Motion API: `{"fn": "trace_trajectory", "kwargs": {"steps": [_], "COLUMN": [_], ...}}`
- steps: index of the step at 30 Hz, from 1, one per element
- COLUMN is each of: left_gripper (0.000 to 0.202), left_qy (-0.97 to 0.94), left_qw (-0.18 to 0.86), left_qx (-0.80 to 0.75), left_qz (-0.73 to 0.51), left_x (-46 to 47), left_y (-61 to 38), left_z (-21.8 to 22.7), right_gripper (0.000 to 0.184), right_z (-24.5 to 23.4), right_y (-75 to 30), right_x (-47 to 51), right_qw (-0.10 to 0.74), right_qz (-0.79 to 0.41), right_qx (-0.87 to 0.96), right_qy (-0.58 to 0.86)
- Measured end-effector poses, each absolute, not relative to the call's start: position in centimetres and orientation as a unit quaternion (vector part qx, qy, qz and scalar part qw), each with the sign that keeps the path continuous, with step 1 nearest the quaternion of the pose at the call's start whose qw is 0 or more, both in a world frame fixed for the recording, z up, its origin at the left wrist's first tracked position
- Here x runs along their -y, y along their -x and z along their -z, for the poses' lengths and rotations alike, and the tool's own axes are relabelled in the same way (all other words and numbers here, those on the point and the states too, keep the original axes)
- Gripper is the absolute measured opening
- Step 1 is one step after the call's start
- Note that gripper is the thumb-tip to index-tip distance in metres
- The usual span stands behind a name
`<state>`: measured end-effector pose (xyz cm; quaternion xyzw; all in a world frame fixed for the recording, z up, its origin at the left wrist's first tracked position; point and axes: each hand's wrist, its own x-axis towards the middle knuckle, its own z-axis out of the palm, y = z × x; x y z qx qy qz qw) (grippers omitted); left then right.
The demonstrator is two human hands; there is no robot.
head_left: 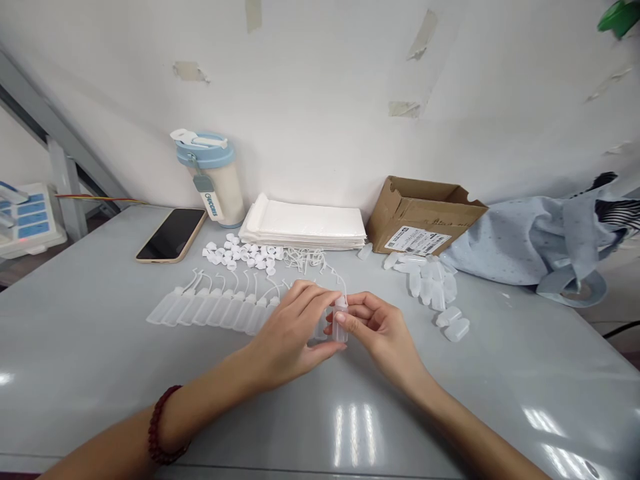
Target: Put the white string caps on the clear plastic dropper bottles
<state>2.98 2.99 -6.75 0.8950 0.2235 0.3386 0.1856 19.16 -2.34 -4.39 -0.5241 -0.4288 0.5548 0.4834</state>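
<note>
Both hands are on a small clear plastic bottle (341, 329) with a white cap and a thin white cord, held upright at the centre. With thumb and fingers, my right hand (377, 325) pinches its upper body. My left hand (295, 327) curves around it from the other side, thumb at the base and fingertips by the cap. To the left lies a row of similar corded bottles (210, 308), its right end hidden behind my left hand. White caps (235, 252) and a tangle of cords (305, 259) lie beyond. Uncapped bottles (430, 280) are piled at right.
Along the wall stand a tumbler (220, 187), a stack of white envelopes (310, 223) and a cardboard box (425, 217). A phone (173, 235) lies left. Light-blue cloth (525, 233) and a tape roll (573, 287) are at right.
</note>
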Motion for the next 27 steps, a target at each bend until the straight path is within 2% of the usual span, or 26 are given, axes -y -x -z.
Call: {"fn": "trace_trajectory", "kwargs": {"steps": [9,19,27], "left_gripper": [0.045,0.048,0.038], "left_qy": [-0.892,-0.897,-0.921], "left_qw": [0.200,0.207,0.152], "left_qx": [-0.247,-0.250,-0.258], "left_qz": [-0.322,-0.301,-0.251], "left_x": [-2.7,-3.5,-3.8], "left_y": [-2.9,-3.5,-4.2], "left_z": [6.2,7.2,7.1], "right_gripper": [0.033,0.019,0.019], "right_z": [4.1,3.8,4.5], "right_y": [-19.5,-20.9,-21.2], "right_x": [2.0,1.6,1.4], "right_qw": [0.438,0.348,0.246], "right_qz": [-0.566,-0.456,-0.356], "right_qx": [0.438,0.560,0.640], "right_qy": [0.545,0.598,0.635]}}
